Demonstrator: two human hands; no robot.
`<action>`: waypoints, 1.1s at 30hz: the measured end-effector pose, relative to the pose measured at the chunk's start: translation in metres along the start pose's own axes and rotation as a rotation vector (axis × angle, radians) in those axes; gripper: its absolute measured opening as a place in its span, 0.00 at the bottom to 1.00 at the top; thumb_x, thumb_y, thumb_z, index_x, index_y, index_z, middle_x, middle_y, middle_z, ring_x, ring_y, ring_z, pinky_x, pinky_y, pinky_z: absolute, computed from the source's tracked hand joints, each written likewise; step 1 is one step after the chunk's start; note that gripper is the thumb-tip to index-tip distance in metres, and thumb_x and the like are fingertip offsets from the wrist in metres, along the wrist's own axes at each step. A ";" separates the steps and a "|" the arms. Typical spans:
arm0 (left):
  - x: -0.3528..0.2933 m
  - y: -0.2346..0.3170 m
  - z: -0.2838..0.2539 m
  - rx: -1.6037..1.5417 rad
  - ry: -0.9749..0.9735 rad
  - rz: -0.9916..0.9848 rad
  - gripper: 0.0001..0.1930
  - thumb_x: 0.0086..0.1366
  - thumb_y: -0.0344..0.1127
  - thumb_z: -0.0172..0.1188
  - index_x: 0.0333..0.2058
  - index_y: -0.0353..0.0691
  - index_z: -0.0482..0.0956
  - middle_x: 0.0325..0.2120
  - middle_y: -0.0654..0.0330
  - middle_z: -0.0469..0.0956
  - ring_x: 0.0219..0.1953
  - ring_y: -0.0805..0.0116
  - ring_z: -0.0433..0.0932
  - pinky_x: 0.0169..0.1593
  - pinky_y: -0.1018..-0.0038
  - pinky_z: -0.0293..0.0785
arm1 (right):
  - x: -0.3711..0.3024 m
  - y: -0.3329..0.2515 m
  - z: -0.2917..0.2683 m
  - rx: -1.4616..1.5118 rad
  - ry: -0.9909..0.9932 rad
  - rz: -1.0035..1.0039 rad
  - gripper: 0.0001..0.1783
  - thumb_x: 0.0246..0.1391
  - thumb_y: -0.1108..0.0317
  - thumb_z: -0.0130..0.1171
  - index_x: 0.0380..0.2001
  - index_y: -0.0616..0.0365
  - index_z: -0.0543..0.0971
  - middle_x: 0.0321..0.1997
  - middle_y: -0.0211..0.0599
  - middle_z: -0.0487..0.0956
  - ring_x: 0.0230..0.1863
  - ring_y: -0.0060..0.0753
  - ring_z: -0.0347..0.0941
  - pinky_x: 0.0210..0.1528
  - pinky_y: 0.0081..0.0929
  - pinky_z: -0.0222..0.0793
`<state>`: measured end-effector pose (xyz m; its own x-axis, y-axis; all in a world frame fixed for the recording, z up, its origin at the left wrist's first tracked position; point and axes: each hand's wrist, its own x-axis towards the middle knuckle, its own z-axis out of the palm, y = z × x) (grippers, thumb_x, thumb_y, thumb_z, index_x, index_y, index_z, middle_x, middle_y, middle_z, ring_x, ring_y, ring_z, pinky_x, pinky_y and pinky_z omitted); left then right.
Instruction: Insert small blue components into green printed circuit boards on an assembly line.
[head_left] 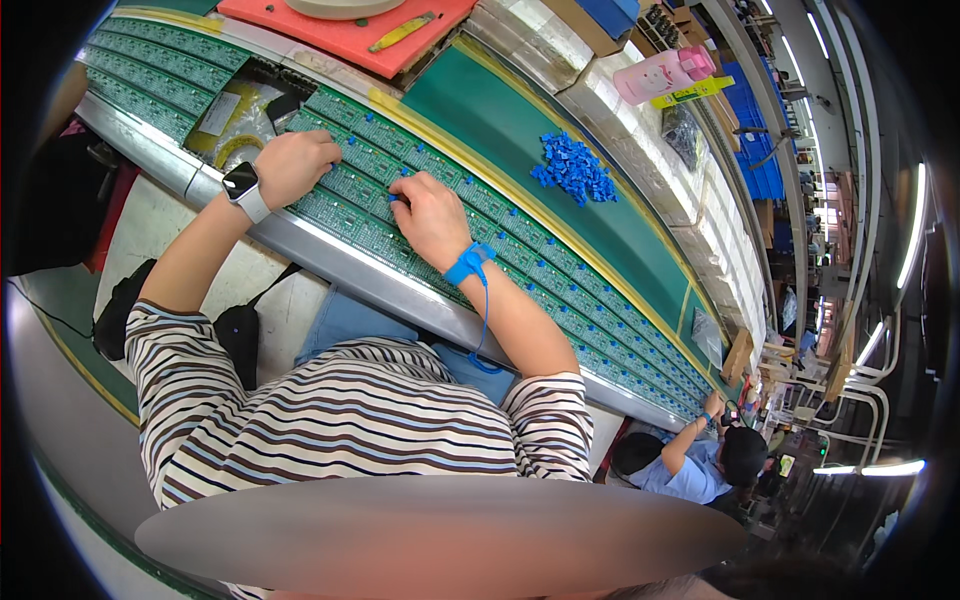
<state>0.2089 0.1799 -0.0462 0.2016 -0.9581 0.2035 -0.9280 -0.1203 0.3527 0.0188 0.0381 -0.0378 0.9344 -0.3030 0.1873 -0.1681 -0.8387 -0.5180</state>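
Long rows of green circuit boards (345, 190) run diagonally across the bench before me, dotted with small blue components. My left hand (292, 166), with a watch on its wrist, rests over the boards. Its fingers are bent together, and whatever they hold is hidden. To its right, my right hand (432, 214) pinches a small blue component (392, 198) at the surface of a board. A blue wrist strap (470, 262) with a cord circles my right wrist. Beyond the boards, a pile of loose blue components (574, 168) lies on the green mat (480, 105).
A red foam sheet (350, 40) at the back carries a yellow cutter (400, 32). Left of my hands sits a bag with a yellow tape roll (238, 150). White foam blocks (640, 140) line the far side, with a pink bottle (662, 75). A co-worker (690, 465) sits at the far right.
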 end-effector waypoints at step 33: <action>-0.034 0.020 0.002 0.130 0.172 -0.079 0.12 0.55 0.27 0.54 0.40 0.36 0.72 0.37 0.51 0.77 0.42 0.55 0.76 0.42 0.67 0.74 | 0.002 0.007 -0.009 -0.082 0.061 -0.052 0.08 0.43 0.70 0.57 0.31 0.56 0.78 0.29 0.41 0.75 0.32 0.45 0.73 0.35 0.39 0.69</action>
<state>0.1831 0.2098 -0.0482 0.3152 -0.8872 0.3369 -0.9376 -0.2363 0.2549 0.0169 0.0273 -0.0332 0.9220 -0.2830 0.2642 -0.1472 -0.8875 -0.4367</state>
